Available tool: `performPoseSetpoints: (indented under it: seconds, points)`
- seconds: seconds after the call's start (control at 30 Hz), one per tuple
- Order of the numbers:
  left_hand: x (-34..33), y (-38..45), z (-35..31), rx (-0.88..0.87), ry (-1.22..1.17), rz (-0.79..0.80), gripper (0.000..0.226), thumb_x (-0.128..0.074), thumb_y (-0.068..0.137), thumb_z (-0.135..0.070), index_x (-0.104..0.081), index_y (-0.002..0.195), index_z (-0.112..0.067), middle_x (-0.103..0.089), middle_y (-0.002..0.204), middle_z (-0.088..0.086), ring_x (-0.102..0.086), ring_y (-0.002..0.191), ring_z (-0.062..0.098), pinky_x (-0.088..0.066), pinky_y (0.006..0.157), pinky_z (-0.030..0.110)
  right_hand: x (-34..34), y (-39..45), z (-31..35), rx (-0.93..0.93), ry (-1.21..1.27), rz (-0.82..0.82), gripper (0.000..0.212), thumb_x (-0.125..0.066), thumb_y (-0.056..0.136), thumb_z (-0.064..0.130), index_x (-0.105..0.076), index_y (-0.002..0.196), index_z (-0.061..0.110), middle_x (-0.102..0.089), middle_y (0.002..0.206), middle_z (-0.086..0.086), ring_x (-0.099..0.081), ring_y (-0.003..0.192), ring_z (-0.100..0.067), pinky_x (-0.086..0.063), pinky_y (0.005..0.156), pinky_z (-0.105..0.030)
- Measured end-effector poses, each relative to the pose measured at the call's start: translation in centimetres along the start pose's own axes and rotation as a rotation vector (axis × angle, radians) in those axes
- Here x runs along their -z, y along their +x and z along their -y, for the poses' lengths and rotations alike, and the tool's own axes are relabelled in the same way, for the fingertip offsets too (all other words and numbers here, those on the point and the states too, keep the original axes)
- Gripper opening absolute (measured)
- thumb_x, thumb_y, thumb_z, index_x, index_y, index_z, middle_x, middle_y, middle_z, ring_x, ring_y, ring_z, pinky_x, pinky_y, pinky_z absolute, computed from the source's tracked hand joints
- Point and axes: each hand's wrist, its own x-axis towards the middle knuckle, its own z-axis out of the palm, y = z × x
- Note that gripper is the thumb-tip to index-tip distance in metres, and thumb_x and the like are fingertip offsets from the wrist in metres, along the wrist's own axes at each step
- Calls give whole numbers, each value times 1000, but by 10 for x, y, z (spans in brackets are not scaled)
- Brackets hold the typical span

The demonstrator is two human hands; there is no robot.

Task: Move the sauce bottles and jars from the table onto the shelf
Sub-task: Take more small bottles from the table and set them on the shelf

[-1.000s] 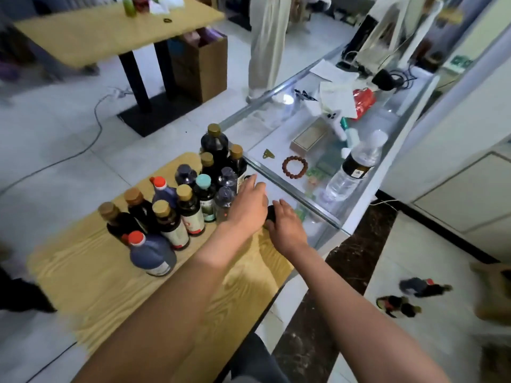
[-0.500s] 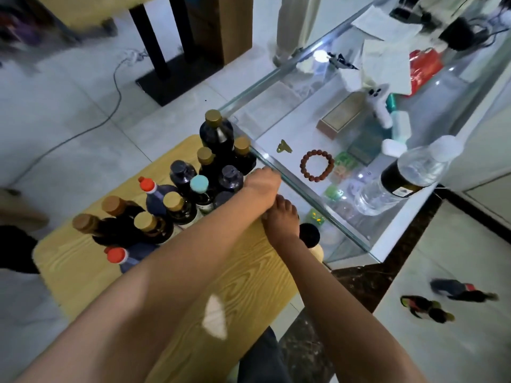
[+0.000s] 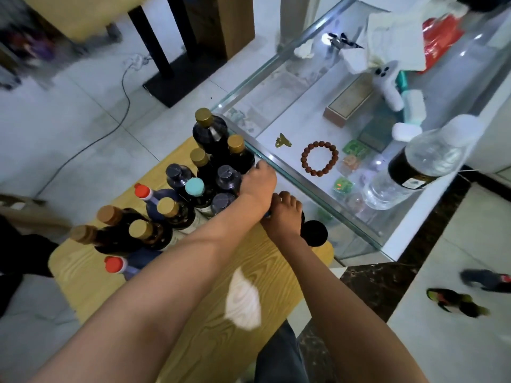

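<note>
Head view, sole camera.

Item: yellow wood-grain worktop (image 3: 210, 335), low, set just beside a glass-topped display shelf (image 3: 301, 175).

Item: cluster of dark glass sauce bottles (image 3: 210, 139), tightly packed and upright, with gold, brown, grey, red and one teal cap (image 3: 194, 187). All remain on the worktop; none is on the shelf yet.

Item: black-capped jar (image 3: 313, 233), at the worktop's corner nearest the shelf, partly hidden behind the right hand.

Left hand (image 3: 257, 186): reaches into the near edge of the cluster, fingers curled down among the grey-capped bottles; which bottle they hold, if any, cannot be told.

Right hand (image 3: 284, 217): lies touching the black-capped jar, fingers bent over something beneath; the grip itself is hidden.

Risks, as judged: bottles stand touching, so lifting one from the edge could tip its neighbours. The jar sits close to the worktop's edge; a loose hold could drop it. The shelf's glass already carries a brown bead bracelet (image 3: 319, 158) and a clear plastic water bottle (image 3: 414, 167), so a hard set-down could strike the glass or these.
</note>
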Motion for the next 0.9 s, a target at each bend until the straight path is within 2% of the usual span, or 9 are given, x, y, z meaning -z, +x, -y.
performPoseSetpoints:
  seconds: [0.1, 0.13, 0.23, 0.33, 0.43, 0.5, 0.63, 0.8, 0.9]
  points:
    - [5, -9, -1, 69, 27, 17, 19, -65, 82, -18, -72, 99, -15, -62, 101, 2, -66, 82, 16, -54, 61, 26, -1, -2, -5, 5, 123, -9, 51, -71, 76, 33, -60, 120, 9, -48, 132, -15, -42, 126, -36, -27, 109, -43]
    - [7, -12, 1, 91, 42, 20, 18, -64, 83, -19, -73, 98, -16, -63, 102, 1, -66, 83, 15, -54, 60, 25, 0, -3, -7, 10, 154, -5, 53, -73, 75, 34, -60, 119, 8, -47, 135, -15, -41, 128, -36, -27, 111, -44]
    - [0, -11, 4, 7, 57, -8, 30, -45, 93, 3, -56, 121, 1, -48, 126, 16, -56, 109, 31, -52, 79, 35, 4, -8, -12, 76, 190, -24, 55, -75, 69, 35, -60, 114, 8, -53, 126, -12, -47, 118, -35, -36, 103, -42]
    - [7, -17, 4, -31, 31, -59, 31, -48, 90, 6, -57, 120, 2, -48, 125, 18, -56, 111, 35, -52, 83, 39, 11, -13, -17, 155, 215, -96, 41, -76, 65, 30, -59, 96, 11, -58, 99, -9, -55, 98, -33, -41, 87, -40]
    - [13, -24, 3, -36, 11, -17, 31, -57, 85, 6, -60, 116, 1, -49, 123, 17, -59, 109, 36, -52, 83, 39, 24, -21, -18, 168, 275, -117, 33, -78, 61, 29, -50, 75, 17, -51, 75, 2, -54, 76, -26, -39, 67, -34]
    - [22, -29, 6, -29, -35, -5, 33, -62, 83, 4, -61, 116, 1, -49, 123, 17, -60, 109, 36, -51, 83, 38, 33, -28, -19, 160, 359, -91, 32, -79, 62, 28, -55, 80, 17, -55, 76, 1, -54, 72, -21, -43, 62, -34]
    - [40, -47, 17, -13, -207, -70, 31, -71, 80, -15, -63, 106, -1, -55, 114, 17, -60, 104, 37, -50, 79, 39, 46, -51, -20, 113, 560, -41, 52, -85, 66, 23, -57, 109, 18, -65, 96, -1, -62, 82, -16, -51, 66, -28]
    - [60, -84, 40, 20, -436, -96, 30, -81, 68, -28, -61, 77, -7, -52, 80, 6, -58, 77, 26, -37, 56, 29, 68, -77, -22, -44, 842, -67, 61, -88, 59, 25, -54, 110, 20, -67, 100, 4, -68, 89, -12, -58, 73, -26]
    - [65, -113, 50, 5, -593, -154, 28, -82, 63, -32, -65, 75, -13, -56, 82, 5, -55, 75, 21, -38, 54, 30, 88, -98, -22, -84, 951, -81, 63, -86, 65, 9, -51, 117, 16, -66, 109, -2, -65, 78, -10, -53, 59, -20]
